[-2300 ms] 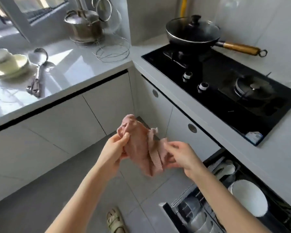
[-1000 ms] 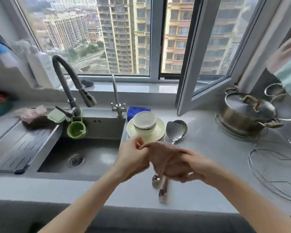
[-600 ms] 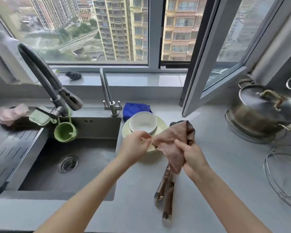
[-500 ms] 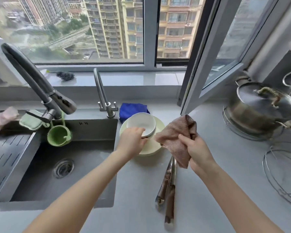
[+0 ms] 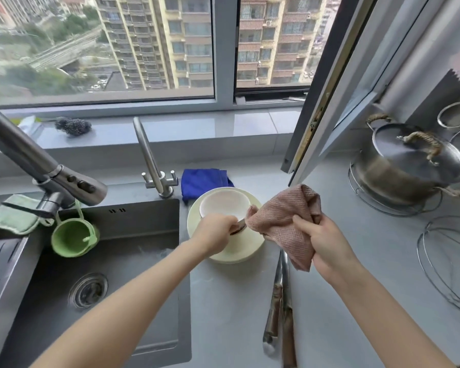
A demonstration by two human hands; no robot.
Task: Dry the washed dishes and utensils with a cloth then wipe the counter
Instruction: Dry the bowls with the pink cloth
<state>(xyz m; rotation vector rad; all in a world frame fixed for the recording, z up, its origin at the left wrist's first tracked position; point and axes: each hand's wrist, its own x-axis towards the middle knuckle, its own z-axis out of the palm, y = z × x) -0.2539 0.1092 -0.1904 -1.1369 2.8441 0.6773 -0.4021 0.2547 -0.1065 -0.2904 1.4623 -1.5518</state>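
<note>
Drying just starting: left hand (image 5: 215, 234) grips bowl (image 5: 223, 202) rim, right hand (image 5: 327, 243) clutches cloth (image 5: 279, 221); plate (image 5: 250, 250), utensils (image 5: 284, 293), surface (image 5: 223, 314) remain.

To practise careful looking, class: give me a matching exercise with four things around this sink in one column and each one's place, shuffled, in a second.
1 bowl
2 pink cloth
3 green cup
4 blue cloth

A hangs by the faucet, over the sink
B gripped by the left hand
C lies behind the plate
D held in the right hand

Pairs: 1-B, 2-D, 3-A, 4-C
</note>
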